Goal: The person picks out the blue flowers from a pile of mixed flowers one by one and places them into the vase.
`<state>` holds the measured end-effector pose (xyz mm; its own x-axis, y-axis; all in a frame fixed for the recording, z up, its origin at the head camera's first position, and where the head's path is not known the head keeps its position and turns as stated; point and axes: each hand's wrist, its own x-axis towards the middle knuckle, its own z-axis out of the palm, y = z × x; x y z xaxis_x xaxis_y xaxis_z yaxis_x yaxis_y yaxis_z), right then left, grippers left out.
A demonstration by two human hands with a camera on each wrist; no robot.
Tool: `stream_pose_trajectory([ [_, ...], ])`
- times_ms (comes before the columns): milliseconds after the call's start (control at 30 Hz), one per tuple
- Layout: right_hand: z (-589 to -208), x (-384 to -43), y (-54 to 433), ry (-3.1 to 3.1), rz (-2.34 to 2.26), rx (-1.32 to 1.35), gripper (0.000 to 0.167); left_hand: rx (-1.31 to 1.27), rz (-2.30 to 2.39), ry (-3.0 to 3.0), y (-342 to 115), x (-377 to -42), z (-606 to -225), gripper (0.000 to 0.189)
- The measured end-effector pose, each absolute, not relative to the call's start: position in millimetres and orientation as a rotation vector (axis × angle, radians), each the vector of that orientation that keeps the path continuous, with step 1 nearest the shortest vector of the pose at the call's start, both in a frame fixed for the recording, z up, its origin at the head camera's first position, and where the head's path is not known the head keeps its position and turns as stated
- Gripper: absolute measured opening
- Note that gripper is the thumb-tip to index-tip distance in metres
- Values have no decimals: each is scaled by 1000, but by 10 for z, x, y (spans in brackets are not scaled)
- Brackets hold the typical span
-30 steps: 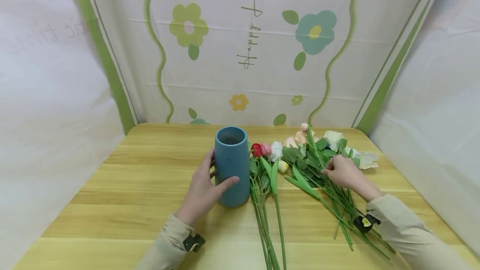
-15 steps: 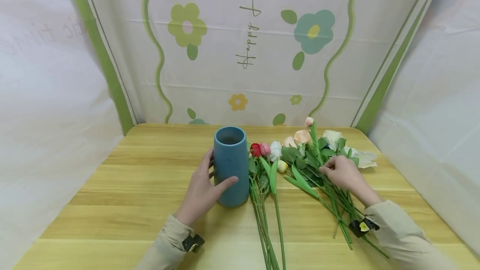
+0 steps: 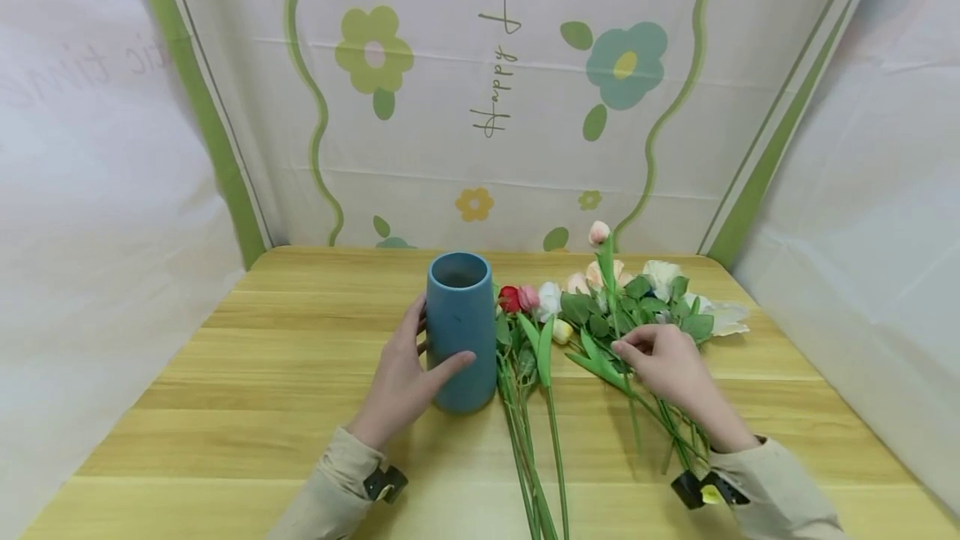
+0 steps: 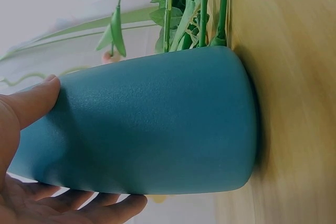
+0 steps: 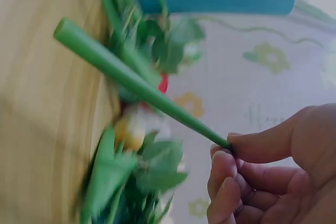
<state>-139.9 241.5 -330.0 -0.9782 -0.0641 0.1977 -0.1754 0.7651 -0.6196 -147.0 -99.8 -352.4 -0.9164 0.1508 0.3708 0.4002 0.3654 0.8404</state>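
A tall blue vase [image 3: 461,340] stands upright on the wooden table [image 3: 300,390]. My left hand [image 3: 397,386] holds it from the left, thumb across its front and fingers round the far side; the left wrist view also shows the vase wall [image 4: 152,124]. My right hand [image 3: 667,365] pinches the stem of a pale pink tulip [image 3: 598,233] between thumb and fingertips. That bud points up and away, above the other flowers. In the right wrist view the lower stem [image 5: 126,80] sticks out freely from my fingers.
Right of the vase lies a bunch with a red flower [image 3: 510,299], a pink flower [image 3: 528,297] and a white flower [image 3: 550,300], plus a yellow tulip [image 3: 562,332]. Farther right is a leafy pile with a white rose [image 3: 663,279]. A printed curtain [image 3: 480,107] hangs behind.
My right hand has drawn the pink tulip up out of the right pile and shifted left and slightly nearer with it. My left hand keeps its hold on the vase.
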Motion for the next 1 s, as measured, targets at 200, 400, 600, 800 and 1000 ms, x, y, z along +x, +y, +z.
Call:
stream_pose_trajectory([
  [200, -3317, -1273, 2145, -2782, 1175, 178, 13, -497, -1561, -2406, -996, -1471, -3525, 93],
  [400, -3351, -1251, 1855, -2759, 1310, 125, 12, -494, -1557, -2401, -994, -1473, -3536, 93],
  [600, -3377, -1226, 1613, -2748, 1315, 93, 10, -508, -1545, -2397, -987, -1477, -3516, 93],
  [800, -3411, -1217, 1499, -2809, 1234, 106, 12, -507, -1557, -2394, -989, -1478, -3507, 93],
  [1000, -3463, -1231, 1441, -2873, 1190, 146, 11, -505, -1561, -2397, -1001, -1488, -3522, 93],
])
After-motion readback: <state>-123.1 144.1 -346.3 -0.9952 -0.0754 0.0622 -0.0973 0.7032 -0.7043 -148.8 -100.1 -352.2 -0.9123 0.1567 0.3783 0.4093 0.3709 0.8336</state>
